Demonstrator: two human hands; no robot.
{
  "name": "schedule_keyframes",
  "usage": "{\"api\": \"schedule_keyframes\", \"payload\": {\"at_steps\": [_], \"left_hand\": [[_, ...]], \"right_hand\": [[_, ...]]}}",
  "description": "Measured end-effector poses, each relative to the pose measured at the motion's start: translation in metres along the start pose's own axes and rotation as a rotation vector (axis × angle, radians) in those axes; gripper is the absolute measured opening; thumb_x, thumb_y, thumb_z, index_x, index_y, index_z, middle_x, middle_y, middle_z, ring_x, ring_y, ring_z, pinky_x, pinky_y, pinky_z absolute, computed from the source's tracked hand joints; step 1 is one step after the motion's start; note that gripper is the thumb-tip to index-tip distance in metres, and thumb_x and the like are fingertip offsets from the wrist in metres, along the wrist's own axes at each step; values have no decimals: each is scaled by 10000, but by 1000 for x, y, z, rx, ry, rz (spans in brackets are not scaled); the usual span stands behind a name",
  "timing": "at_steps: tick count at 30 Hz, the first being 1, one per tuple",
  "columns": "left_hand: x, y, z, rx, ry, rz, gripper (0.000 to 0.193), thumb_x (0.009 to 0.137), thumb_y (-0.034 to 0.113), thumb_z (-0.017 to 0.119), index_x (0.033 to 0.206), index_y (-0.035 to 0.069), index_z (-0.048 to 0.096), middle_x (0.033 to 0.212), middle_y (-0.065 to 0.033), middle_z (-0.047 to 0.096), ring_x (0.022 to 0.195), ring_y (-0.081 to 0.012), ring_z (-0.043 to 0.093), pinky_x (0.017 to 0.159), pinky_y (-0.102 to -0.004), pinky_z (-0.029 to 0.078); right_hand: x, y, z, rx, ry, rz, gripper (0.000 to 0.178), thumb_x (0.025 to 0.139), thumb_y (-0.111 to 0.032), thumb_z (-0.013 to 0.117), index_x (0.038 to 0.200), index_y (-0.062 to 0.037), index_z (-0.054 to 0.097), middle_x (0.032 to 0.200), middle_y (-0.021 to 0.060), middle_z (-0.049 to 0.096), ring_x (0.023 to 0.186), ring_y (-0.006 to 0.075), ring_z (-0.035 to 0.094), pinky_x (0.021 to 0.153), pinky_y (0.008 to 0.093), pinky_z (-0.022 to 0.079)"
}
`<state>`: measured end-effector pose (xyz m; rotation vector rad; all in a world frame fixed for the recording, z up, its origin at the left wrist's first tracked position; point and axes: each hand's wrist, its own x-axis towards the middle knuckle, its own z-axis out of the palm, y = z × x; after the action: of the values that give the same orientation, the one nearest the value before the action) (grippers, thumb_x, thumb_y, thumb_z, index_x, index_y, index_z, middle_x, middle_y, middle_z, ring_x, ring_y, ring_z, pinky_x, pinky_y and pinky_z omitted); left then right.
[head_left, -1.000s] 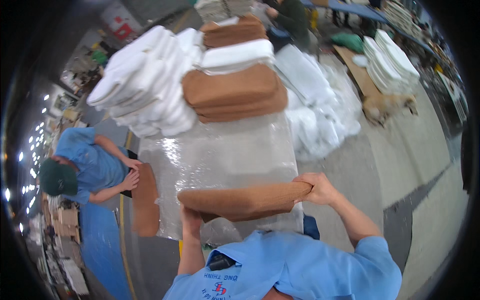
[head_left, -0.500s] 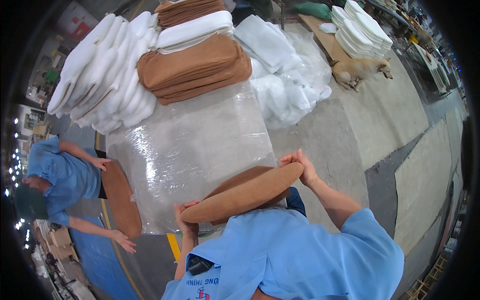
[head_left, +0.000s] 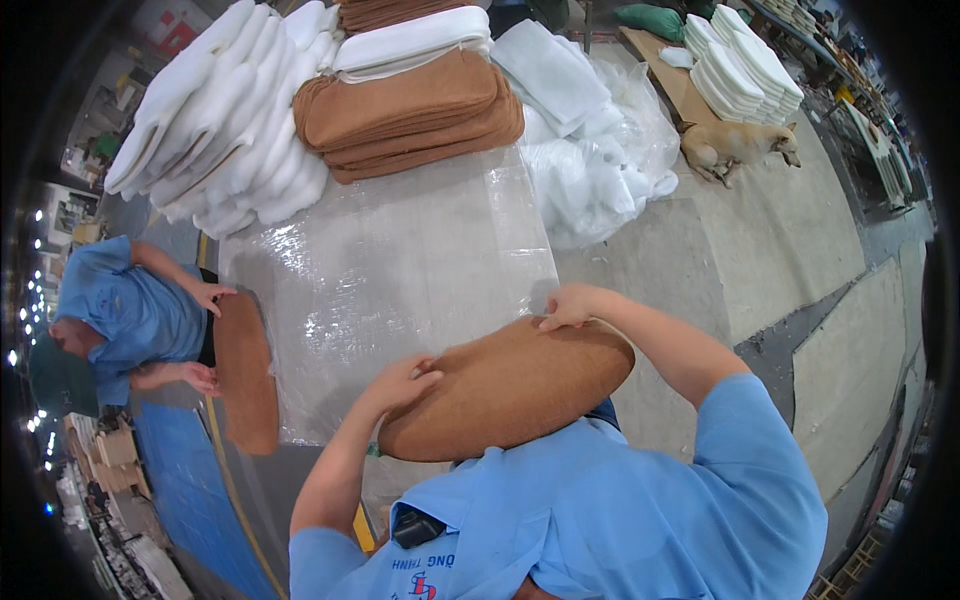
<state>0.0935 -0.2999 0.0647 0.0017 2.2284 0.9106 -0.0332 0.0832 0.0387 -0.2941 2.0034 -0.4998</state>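
Observation:
A brown, oblong fabric cushion [head_left: 510, 390] lies across the near edge of the plastic-covered table [head_left: 390, 250], against my front. My left hand [head_left: 403, 383] has its fingers curled at the cushion's far left edge, seemingly pinching the cloth. On the far edge, right of the middle, my right hand [head_left: 575, 305] pinches the fabric between thumb and fingers. The cushion's underside is hidden from view.
A stack of brown cushions [head_left: 410, 115] sits at the table's far end beside white pads [head_left: 225, 120]. White bundles in clear plastic [head_left: 590, 170] stand to its right. Leftward, a co-worker [head_left: 135, 310] handles another brown cushion [head_left: 245, 375]. A dog [head_left: 735, 150] lies far right.
My hands have moved from the cushion's two ends to its far edge. The cushion has tipped from edge-on to broad side up. The co-worker's lower hand has drawn in to their cushion.

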Motion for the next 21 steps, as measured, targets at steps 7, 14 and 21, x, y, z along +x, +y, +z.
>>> {"api": "schedule_keyframes", "payload": {"at_steps": [7, 14, 21], "left_hand": [[65, 32, 27, 332, 7, 73, 544, 881, 513, 783, 1060, 8, 690, 1180, -293, 646, 1123, -393, 623, 919, -472, 529], [74, 43, 56, 136, 139, -47, 337, 992, 370, 675, 990, 42, 598, 915, -224, 697, 904, -406, 673, 826, -506, 520], [88, 24, 88, 326, 504, 223, 208, 1061, 324, 569, 1019, 120, 564, 736, -194, 691, 712, -491, 663, 646, -571, 509]], "right_hand": [[10, -32, 25, -217, 98, -10, 360, 912, -274, 716, 1223, -95, 749, 1103, 181, 769, 1021, 363, 730, 837, 463, 579], [24, -55, 49, 160, 180, 78, 216, 929, -188, 637, 1024, -34, 755, 1021, 218, 762, 961, 387, 737, 820, 461, 585], [40, -39, 90, 432, 701, -206, 131, 970, -153, 683, 999, -26, 687, 888, 189, 737, 845, 380, 712, 762, 456, 549]]}}
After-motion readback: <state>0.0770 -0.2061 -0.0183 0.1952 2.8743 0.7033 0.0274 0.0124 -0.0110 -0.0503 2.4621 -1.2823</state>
